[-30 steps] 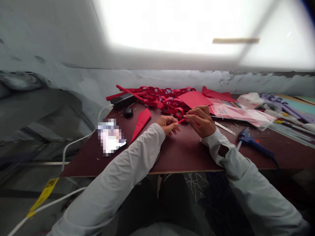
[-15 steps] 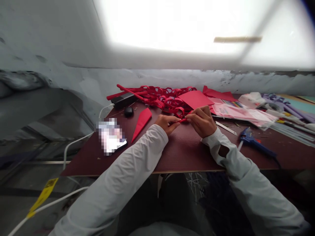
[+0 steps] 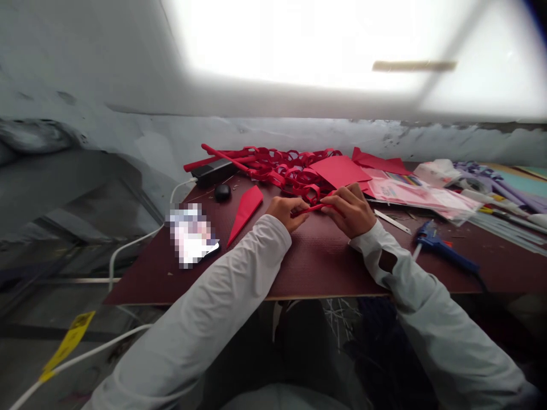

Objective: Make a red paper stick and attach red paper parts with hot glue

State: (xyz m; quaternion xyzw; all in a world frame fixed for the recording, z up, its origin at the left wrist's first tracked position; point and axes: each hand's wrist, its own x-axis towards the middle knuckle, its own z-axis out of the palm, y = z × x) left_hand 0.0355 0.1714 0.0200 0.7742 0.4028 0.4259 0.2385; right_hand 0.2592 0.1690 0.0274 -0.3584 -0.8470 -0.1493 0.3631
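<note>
Both my hands hold a thin red paper strip (image 3: 315, 208) just above the table, its ends hidden by my fingers. Its left end is pinched between the thumb and fingers of my left hand (image 3: 289, 213). My right hand (image 3: 351, 209) grips the other end with bent fingers. Right behind the strip lies a red paper chain (image 3: 282, 171) of many linked loops. A folded red paper piece (image 3: 245, 212) rests left of my left hand, and a red paper sheet (image 3: 339, 172) lies behind my right hand.
On the dark red table (image 3: 316, 267), a phone (image 3: 211, 250) with a blurred screen and a black mouse (image 3: 222, 193) lie left. To the right are a white blade-like strip (image 3: 393, 222), a blue glue gun (image 3: 447, 247) and clear plastic packets (image 3: 419, 196).
My hands have drawn slightly apart, so more of the red strip shows between them. My right fingers have shifted a little. The view has moved slightly.
</note>
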